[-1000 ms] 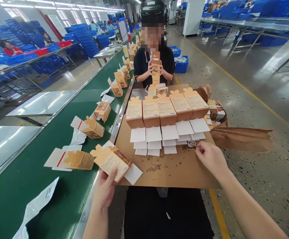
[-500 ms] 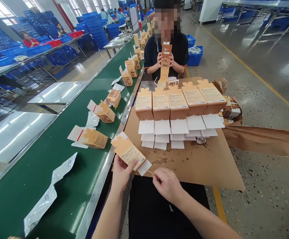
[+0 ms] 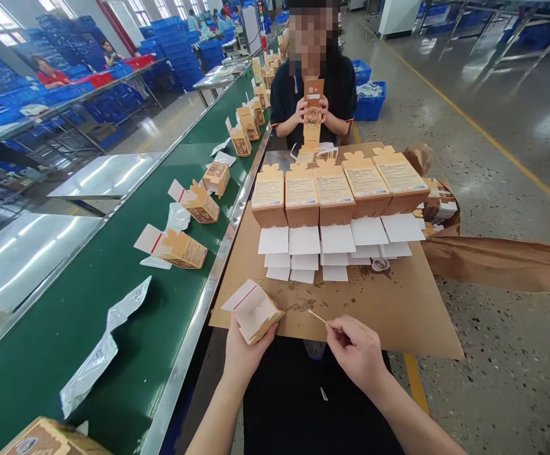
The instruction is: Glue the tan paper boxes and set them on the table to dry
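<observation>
My left hand (image 3: 249,351) is wrapped around a small tan and brown carton (image 3: 259,316), held above the near left part of the cardboard-covered table (image 3: 374,316). The carton's top end is open towards me, and its white flap with a red strip stands up. My right hand (image 3: 356,346) pinches a thin cotton swab (image 3: 318,316), its pale tip pointing left towards the table, apart from the carton. Beyond my hands, a row of cartons (image 3: 334,193) lies stacked with white flaps (image 3: 304,240) hanging towards me. A small clear round dish (image 3: 380,265) is by the flaps.
On my left runs a green conveyor belt (image 3: 128,265) with a metal edge, carrying open cartons (image 3: 184,248) and silvery pouches (image 3: 90,366). A co-worker (image 3: 313,107) sits opposite, holding a carton. A brown paper bag (image 3: 497,262) lies at the right.
My left hand has turned the carton from its printed face to its open top. My right hand has moved right with the swab, away from the carton. Another carton appears on the belt, lower left.
</observation>
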Motion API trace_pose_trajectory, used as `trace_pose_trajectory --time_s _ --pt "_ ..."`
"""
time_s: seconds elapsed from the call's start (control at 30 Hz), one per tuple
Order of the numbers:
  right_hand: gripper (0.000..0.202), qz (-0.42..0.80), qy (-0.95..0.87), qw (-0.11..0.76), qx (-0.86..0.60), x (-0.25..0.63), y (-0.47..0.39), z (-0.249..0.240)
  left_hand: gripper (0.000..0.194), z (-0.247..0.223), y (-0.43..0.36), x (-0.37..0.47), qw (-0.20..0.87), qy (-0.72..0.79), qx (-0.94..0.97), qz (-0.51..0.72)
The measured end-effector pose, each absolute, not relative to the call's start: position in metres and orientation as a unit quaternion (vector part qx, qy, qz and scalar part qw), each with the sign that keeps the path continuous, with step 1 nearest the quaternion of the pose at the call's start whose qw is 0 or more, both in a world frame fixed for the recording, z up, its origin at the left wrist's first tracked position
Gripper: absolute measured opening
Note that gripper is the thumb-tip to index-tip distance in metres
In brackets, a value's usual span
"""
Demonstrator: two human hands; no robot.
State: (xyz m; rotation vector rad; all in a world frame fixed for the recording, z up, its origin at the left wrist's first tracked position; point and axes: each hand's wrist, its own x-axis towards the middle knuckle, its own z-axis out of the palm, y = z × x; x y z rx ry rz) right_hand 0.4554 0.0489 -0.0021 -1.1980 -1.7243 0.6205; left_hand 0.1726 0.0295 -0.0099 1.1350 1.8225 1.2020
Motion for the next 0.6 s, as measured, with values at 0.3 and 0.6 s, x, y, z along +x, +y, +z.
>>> trace_pose_trajectory --time_s 0.3,0.6 --pt "0.035 0.26 -0.682 0.475 -0.492 0.454 0.049 0.001 0.066 -0.011 0.042 0.165 0.238 0.742 0.416 0.469" --pt "0.029 0.24 -0.655 0.505 -0.509 0.476 0.056 0.008 0.102 0.028 0.038 0.023 0.074 0.848 0.201 0.485"
